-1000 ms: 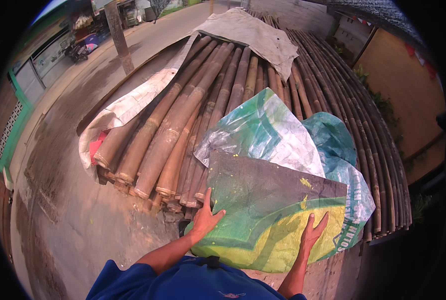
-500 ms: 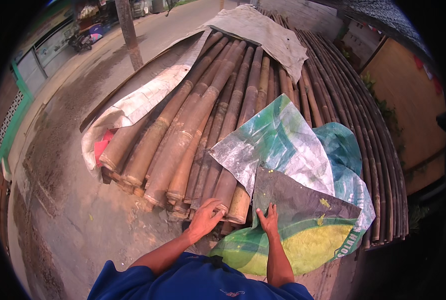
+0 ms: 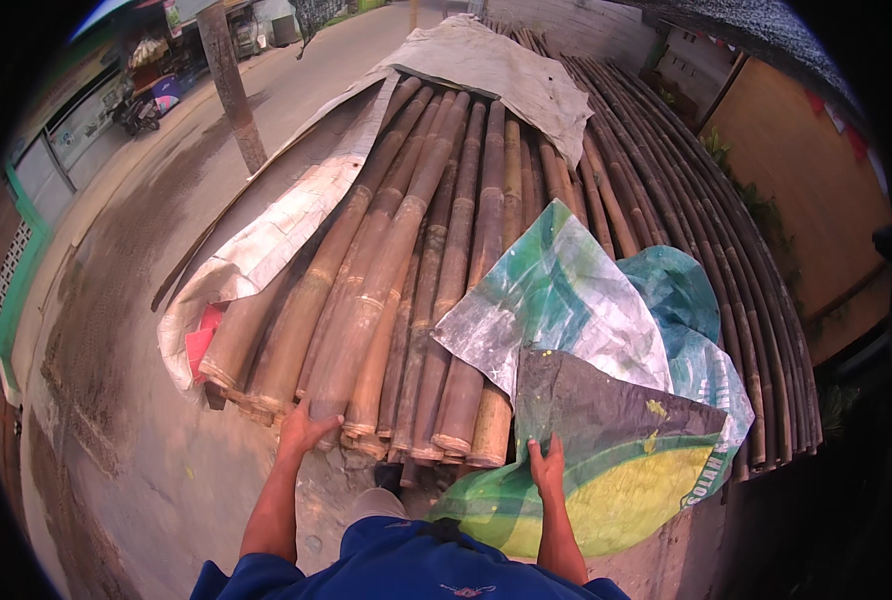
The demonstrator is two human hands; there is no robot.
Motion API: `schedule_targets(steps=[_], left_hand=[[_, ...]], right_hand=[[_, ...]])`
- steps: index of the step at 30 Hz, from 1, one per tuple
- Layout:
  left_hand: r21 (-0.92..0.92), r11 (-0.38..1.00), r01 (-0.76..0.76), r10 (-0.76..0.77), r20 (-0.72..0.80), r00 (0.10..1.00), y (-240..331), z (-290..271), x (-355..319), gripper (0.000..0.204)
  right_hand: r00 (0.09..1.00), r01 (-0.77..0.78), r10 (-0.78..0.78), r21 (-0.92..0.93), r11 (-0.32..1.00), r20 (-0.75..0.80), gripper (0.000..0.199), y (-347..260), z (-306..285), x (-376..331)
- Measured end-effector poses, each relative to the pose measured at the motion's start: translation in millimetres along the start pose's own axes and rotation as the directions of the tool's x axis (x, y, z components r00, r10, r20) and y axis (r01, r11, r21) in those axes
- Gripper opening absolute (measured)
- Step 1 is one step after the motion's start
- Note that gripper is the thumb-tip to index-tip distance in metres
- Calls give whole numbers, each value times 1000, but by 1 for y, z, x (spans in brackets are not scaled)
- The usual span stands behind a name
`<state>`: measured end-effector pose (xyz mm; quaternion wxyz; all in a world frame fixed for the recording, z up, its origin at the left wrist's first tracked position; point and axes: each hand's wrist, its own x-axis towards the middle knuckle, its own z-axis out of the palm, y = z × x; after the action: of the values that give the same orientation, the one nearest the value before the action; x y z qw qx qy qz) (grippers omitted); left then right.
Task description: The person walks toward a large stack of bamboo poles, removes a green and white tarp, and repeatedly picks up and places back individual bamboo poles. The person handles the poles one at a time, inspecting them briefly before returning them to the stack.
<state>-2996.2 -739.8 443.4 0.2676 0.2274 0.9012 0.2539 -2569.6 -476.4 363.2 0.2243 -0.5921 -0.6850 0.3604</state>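
- The poles (image 3: 396,270) are heaped lengthwise in the middle of the view, their near ends bared; the banner (image 3: 636,425) is draped over the right part, with its lower portion hung past those ends.
- The left hand (image 3: 304,430) is set at the pole ends on the left; its grip is spread wide, thumb apart from fingers, and no pole is seen enclosed.
- The right hand (image 3: 549,470) is placed at the banner's dark and green part, near its left edge; thumb and fingers are parted, but whether a fold is pinched cannot be told.
- The banner could be dragged off the heap, by a tug or by the weight of the hanging portion.
- It could also be torn if it is caught on a rough cut end.
- A round pole could be rolled, and fingers nipped, if the ends are pushed unevenly.
- No true container is seen; the poles are merely covered at the far end and left side by the pale sheet (image 3: 501,70), in whose fold a red piece (image 3: 201,340) is lodged.
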Motion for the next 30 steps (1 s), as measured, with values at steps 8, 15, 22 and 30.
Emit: schedule_targets(steps=[8, 15, 22, 30], left_hand=[[76, 988, -132, 137, -61, 989, 50, 43, -42, 91], [280, 923, -263, 357, -375, 855, -11, 25, -16, 83], [-13, 1000, -13, 5, -497, 868, -86, -25, 48, 83], [393, 903, 173, -51, -303, 952, -52, -40, 68, 88]], right_hand=[[997, -69, 69, -9, 998, -31, 78, -42, -4, -42], [996, 93, -94, -73, 993, -1, 75, -80, 9, -41], [999, 53, -54, -101, 993, -3, 71, -95, 9, -50], [997, 71, -68, -211, 975, 21, 70, -103, 23, -65]])
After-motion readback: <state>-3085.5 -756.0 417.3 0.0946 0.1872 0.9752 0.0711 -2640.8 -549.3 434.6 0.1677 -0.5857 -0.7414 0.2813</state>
